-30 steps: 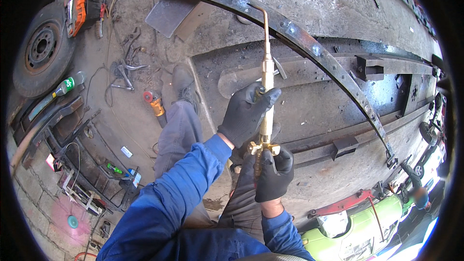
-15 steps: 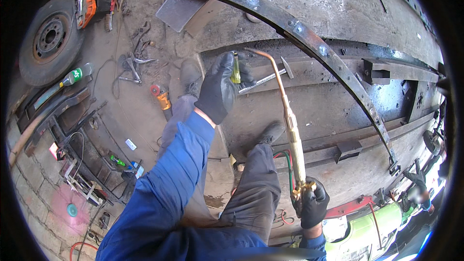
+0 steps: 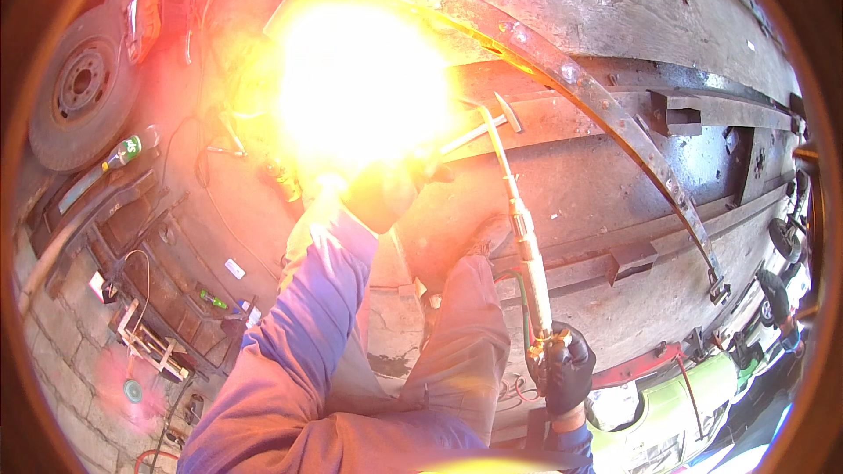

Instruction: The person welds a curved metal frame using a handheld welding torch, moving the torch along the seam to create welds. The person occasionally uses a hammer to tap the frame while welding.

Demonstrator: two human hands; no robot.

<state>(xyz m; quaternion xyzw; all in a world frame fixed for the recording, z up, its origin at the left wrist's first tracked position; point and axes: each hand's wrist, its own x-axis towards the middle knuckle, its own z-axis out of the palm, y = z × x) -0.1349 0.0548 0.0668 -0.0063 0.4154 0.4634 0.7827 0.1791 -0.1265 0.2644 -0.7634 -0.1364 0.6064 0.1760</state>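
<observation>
A brass gas torch [image 3: 533,268] runs upward from my gloved right hand [image 3: 565,370], which is wrapped around its valve end. Its thin bent copper tip reaches toward a huge white-yellow flame [image 3: 364,79] at upper centre. Glare swallows most of my gloved left hand [image 3: 384,197]; only the wrist side shows below the flame. Its fingers, and anything in them, are hidden. A hammer [image 3: 479,133] lies just right of the flame, behind the torch tip, its handle partly lost in the light.
A long curved steel bar [image 3: 606,118] arcs across the top right. Steel channels and plates lie beneath it. On the left are a wheel [image 3: 81,79], a green-labelled bottle [image 3: 132,147] and a dark metal frame [image 3: 167,237]. A pale green vehicle part [image 3: 659,404] stands lower right.
A bright flame has burst out at the torch tip, covering my left hand and the green lighter it held. The torch tip has shifted slightly left and down; my right hand keeps its grip.
</observation>
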